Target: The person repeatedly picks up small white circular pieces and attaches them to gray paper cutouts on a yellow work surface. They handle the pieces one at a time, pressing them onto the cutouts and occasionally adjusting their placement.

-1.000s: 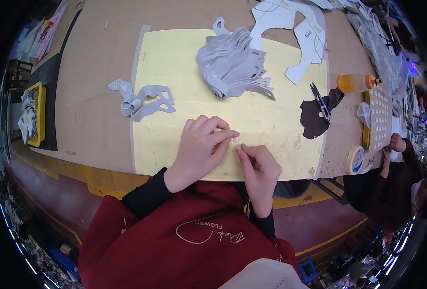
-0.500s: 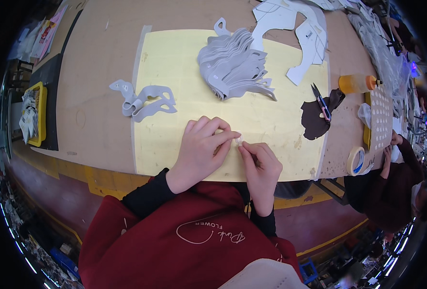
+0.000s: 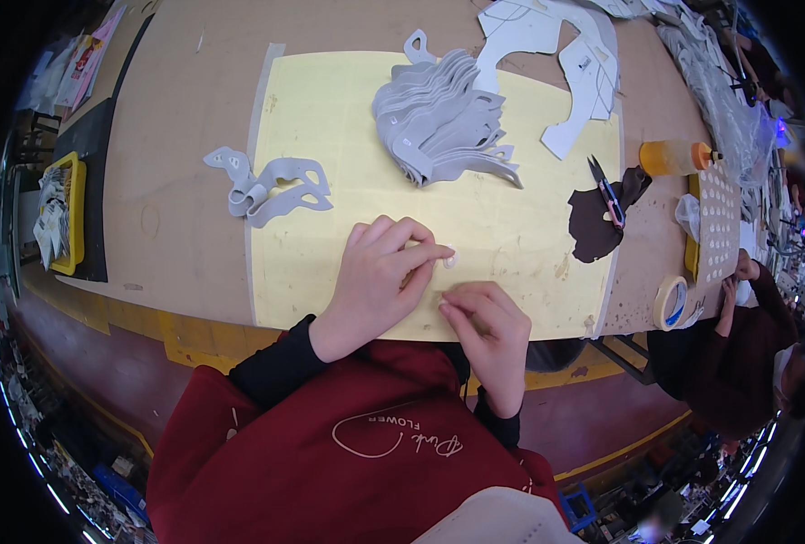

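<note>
My left hand [image 3: 380, 276] is closed in a pinch, thumb and index finger on a small whitish oval piece [image 3: 450, 260] just above the yellow sheet [image 3: 357, 100]. Nearer to me, my right hand [image 3: 490, 326] also pinches thumb and index finger together. A tiny pale bit shows at its fingertips, too small to name. Beyond the hands stands a fanned stack of grey cut-out pieces [image 3: 439, 118]. A few more grey pieces [image 3: 286, 192] lie curled at the sheet's left edge.
On the right, thread snips [image 3: 607, 192] rest on a dark brown scrap [image 3: 593, 231]. Near them are an amber squeeze bottle [image 3: 670, 158], a tape roll [image 3: 671, 302] and a board with pale dots [image 3: 720, 222]. White pattern pieces [image 3: 588, 77] lie far right. Another person's hands [image 3: 742, 272] show at the right.
My right hand has drawn back toward me and slightly left, away from the oval piece. My left hand keeps its pinch nearly in place.
</note>
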Tool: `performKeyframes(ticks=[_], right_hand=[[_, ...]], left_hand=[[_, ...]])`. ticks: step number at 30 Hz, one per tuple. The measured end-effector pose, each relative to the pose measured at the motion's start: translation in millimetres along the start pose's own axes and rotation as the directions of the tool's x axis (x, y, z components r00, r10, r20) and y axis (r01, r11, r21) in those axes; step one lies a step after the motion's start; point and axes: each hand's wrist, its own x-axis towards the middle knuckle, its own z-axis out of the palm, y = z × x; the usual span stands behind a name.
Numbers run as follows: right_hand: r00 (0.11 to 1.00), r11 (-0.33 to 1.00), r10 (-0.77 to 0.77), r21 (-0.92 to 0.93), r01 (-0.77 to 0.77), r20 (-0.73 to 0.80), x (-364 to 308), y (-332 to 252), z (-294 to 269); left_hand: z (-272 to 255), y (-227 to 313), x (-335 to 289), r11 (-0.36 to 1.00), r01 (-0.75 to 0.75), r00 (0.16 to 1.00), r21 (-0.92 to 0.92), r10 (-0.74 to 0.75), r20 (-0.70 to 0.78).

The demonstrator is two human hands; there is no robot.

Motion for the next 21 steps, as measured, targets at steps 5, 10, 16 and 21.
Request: performKeyframes(ticks=[5, 10, 16, 21], right_hand=[[0.979, 0.99, 0.124, 0.089, -0.11, -0.164, 5, 6, 11], [0.978, 0.993, 0.114, 0.044, -0.107, -0.176, 8, 1, 16], [0.972, 0.997, 0.031, -0.055, -0.045, -0.233, 14, 3, 27], [0.981, 0.995, 0.013, -0.096, -0.032, -0.194, 16, 5, 23]], left_hand=[[0, -1, 1, 1.0, -0.009, 1.0, -0.007, 0.009, 0.002], [0, -1, 0, 1.0, -0.007, 1.0, -0.003, 0.007, 0.0], [0, -2, 0, 1.0, -0.006, 1.0, -0.01, 0.006, 0.005], [0, 0, -1, 1.0, 0.009, 1.0, 0.001, -0.009, 0.016]])
